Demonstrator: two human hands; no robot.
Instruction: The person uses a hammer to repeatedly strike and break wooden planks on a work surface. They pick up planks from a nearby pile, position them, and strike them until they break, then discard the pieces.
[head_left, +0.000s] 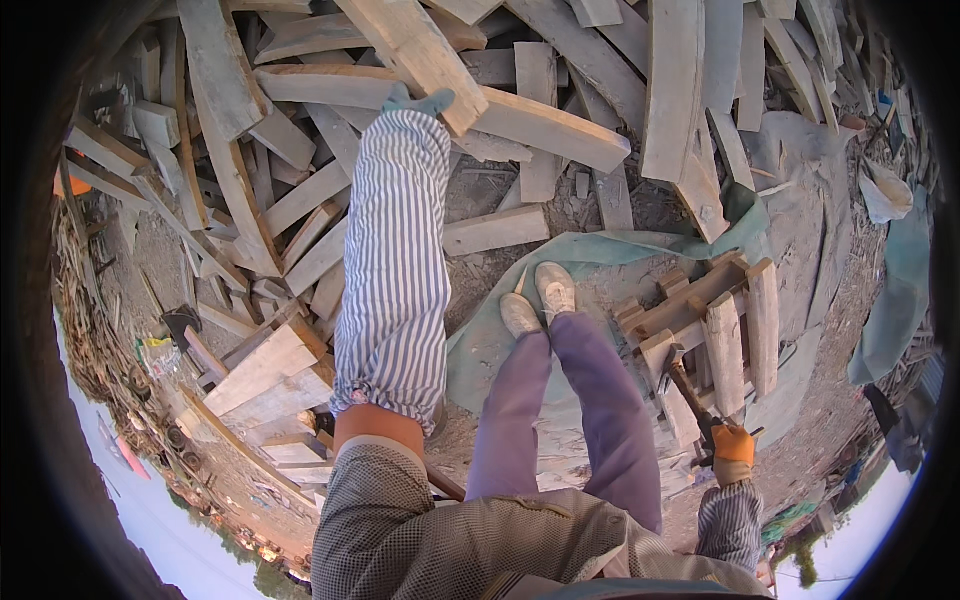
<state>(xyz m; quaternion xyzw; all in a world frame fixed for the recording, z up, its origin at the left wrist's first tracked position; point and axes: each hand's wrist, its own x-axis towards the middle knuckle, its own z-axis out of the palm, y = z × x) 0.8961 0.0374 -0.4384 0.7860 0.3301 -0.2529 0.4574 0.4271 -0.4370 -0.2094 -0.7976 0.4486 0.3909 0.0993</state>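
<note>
My left hand (417, 103), in a teal glove below a striped sleeve, reaches far forward into the wood pile. It grips the near end of a thick wooden plank (420, 56), its thumb across the plank's side; the other fingers are mostly hidden. Under that plank, another long board (551, 126) lies crosswise. My right hand (733, 452), in an orange and tan glove, is low at the right, closed around a dark hammer-like tool (691, 397). The tool's head is beside a stack of short wooden blocks (726, 352), which stands right of my feet.
Loose boards (225, 67) lie crisscrossed ahead and to the left. Cut timber (262, 375) is heaped near my left side. My shoes (555, 289) stand on a green sheet (480, 337) with a raised, folded edge. More scrap wood (97, 360) lines the far left.
</note>
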